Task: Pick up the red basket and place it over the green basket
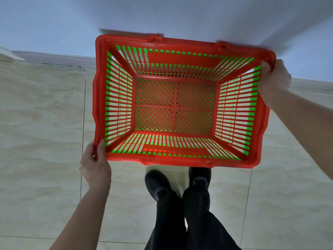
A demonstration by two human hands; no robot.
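**Red Basket Held at Two Opposite Corners Above the Floor**

A red plastic basket is held level between both hands, in front of the person and above a tiled floor. It is seen from directly above, with its opening turned up towards the camera.

The near left corner of the rim is grasped by the left hand; the thumb is laid over the top edge and the fingers are curled beneath it. The far right corner is grasped by the right hand, whose fingers are wrapped round the rim. Both grips are clenched on the basket; neither is released.

The basket is judged to be lifted and carried: no part of it is shown resting on the floor, although its exact clearance cannot be told. The setting down is judged as not yet done.

Nothing is contained in the basket. Its lattice base and slotted walls are fully exposed, and green is seen through the slots. Whether this is a second basket beneath or a lighting effect cannot be told.

A pale wall is located at the far side. Dark shoes and dark trousers are visible just near of the basket.
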